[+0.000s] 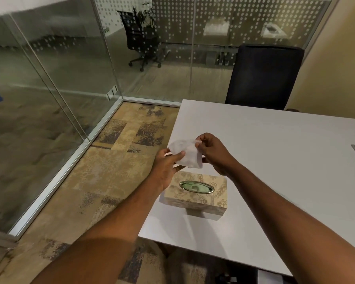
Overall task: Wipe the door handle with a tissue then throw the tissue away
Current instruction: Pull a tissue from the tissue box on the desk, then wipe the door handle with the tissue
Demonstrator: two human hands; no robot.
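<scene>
Tissue (188, 153), pinched by left hand (168, 167) at 7 o'clock and right hand (213, 154) at 2, above box (195, 193), may tear if pulled apart.

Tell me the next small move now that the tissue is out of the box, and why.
Probably gather the tissue into one hand and turn to find the door. Both the left hand and right hand pinch it, spread open above the tissue box on the white table. No door handle shows in this view, so wiping cannot begin here.
</scene>
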